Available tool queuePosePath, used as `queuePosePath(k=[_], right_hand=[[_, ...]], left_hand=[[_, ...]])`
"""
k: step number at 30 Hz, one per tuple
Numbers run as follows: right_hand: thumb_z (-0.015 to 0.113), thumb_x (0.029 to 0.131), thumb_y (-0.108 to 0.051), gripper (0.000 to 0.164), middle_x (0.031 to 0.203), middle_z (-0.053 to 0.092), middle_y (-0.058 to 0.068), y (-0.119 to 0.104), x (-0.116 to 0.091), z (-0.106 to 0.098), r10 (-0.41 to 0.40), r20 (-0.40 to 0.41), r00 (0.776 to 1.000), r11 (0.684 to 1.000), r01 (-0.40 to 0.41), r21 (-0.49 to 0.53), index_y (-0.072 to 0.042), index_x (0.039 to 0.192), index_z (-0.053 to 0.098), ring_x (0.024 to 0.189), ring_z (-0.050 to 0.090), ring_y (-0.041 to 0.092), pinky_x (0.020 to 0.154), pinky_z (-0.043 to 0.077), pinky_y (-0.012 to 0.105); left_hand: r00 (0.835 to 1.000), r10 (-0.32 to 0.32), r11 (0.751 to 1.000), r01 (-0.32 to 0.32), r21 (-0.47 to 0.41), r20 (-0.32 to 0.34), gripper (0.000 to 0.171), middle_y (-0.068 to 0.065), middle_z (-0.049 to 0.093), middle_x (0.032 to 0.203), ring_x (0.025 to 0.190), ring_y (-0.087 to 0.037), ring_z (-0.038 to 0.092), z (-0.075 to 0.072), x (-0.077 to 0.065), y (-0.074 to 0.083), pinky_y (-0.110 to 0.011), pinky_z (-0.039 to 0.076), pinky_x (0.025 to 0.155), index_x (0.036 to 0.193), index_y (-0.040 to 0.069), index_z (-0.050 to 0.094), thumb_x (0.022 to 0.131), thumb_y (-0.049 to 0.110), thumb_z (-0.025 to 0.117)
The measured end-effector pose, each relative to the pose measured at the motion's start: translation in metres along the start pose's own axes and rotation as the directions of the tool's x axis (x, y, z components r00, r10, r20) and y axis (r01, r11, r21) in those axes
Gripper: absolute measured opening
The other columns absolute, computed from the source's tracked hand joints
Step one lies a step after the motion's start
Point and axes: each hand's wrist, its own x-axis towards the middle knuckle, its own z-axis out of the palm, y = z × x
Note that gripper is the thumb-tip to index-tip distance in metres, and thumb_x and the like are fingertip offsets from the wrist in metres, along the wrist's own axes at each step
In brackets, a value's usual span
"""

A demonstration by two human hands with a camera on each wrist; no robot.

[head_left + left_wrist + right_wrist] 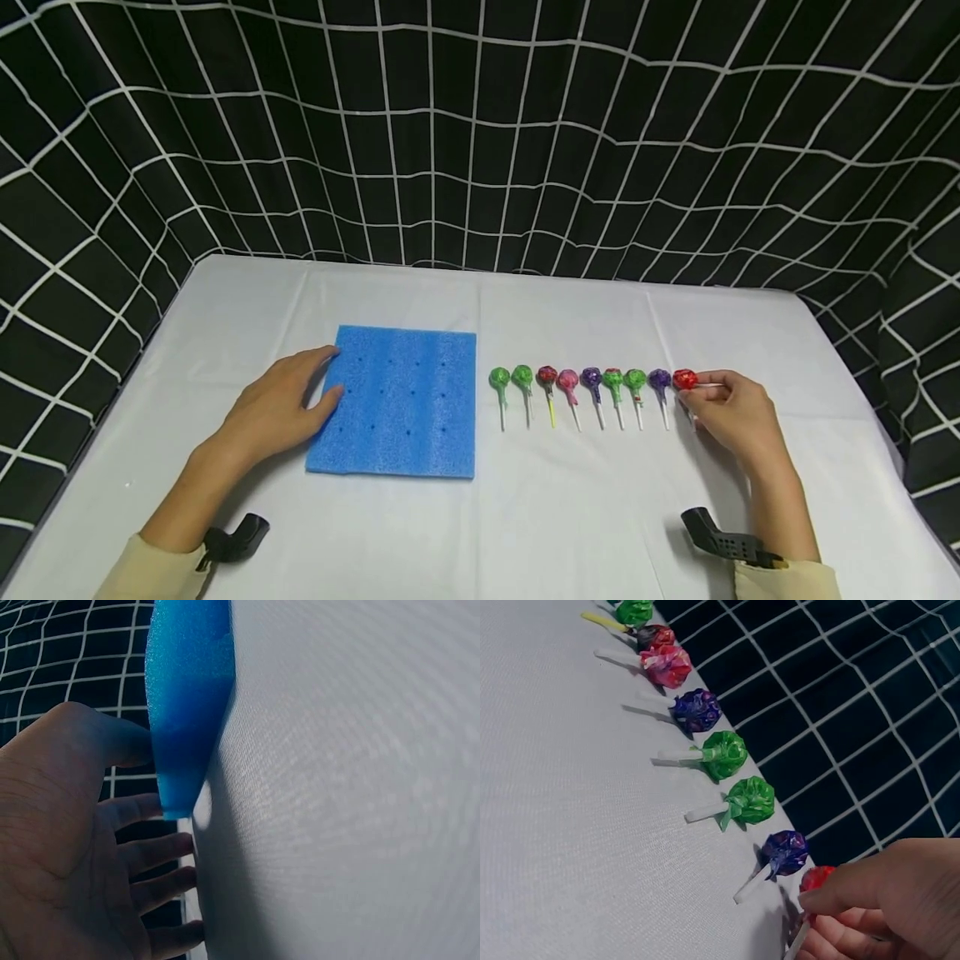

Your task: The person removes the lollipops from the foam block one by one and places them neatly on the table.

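Note:
A square blue foam board dotted with small dark holes lies on the table. My left hand is at its left side, thumb over the top face and index fingertip by the upper left corner. In the left wrist view, the fingers of that hand stretch out beside the foam edge. My right hand pinches a red lollipop at the right end of a row; its white stick shows below the thumb in the right wrist view. Closest to it lies a purple lollipop.
Several wrapped lollipops lie side by side, heads away from me: green, dark red with a yellow stick, pink, purple and more green ones. White cloth covers the table. Black netting-patterned cloth rises behind and at both sides.

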Motion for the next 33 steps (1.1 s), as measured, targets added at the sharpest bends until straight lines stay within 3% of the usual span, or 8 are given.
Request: queuePosePath(k=[11, 19, 28, 33], right_hand=[[0.070, 0.098, -0.022, 0.049, 0.097, 0.076, 0.007, -0.003, 0.002, 0.002, 0.028, -0.001, 1.000, 0.999, -0.028, -0.018, 0.006, 0.137, 0.059, 0.063, 0.062, 0.004, 0.056, 0.052, 0.023], [0.075, 0.097, -0.026, 0.049, 0.092, 0.076, 0.006, -0.001, 0.005, 0.000, -0.026, -0.012, 1.000, 0.998, 0.026, -0.055, 0.005, 0.133, 0.062, 0.062, 0.059, 0.002, 0.057, 0.047, 0.023], [0.070, 0.101, -0.035, 0.060, 0.106, 0.074, 0.021, 0.003, -0.001, -0.005, -0.036, 0.055, 0.998, 0.998, 0.039, -0.047, 0.007, 0.141, 0.055, 0.067, 0.069, 0.008, 0.061, 0.054, 0.024], [0.061, 0.106, -0.040, 0.060, 0.111, 0.074, 0.028, 0.000, 0.000, -0.010, -0.048, 0.071, 0.996, 0.994, 0.054, -0.095, 0.008, 0.142, 0.054, 0.070, 0.071, 0.010, 0.064, 0.051, 0.025]], left_hand=[[1.000, -0.011, 1.000, 0.011, 0.010, 0.009, 0.062, -0.024, 0.052, 0.160, 0.149, -0.048, 0.047, -0.005, -0.001, -0.001, -0.067, 0.042, 0.119, 0.157, 0.006, 0.047, 0.104, 0.037, 0.059], [1.000, -0.007, 1.000, 0.007, 0.007, 0.003, 0.062, -0.024, 0.052, 0.159, 0.148, -0.048, 0.048, -0.003, 0.000, -0.001, -0.067, 0.042, 0.118, 0.157, 0.006, 0.047, 0.104, 0.036, 0.059], [1.000, -0.004, 1.000, 0.004, -0.002, 0.014, 0.061, -0.022, 0.052, 0.160, 0.149, -0.047, 0.047, 0.001, 0.001, 0.001, -0.067, 0.042, 0.119, 0.157, 0.007, 0.048, 0.105, 0.037, 0.058], [1.000, -0.006, 1.000, 0.007, -0.007, 0.020, 0.062, -0.022, 0.051, 0.161, 0.150, -0.048, 0.046, -0.002, 0.001, 0.003, -0.067, 0.041, 0.120, 0.158, 0.007, 0.047, 0.105, 0.037, 0.058]])
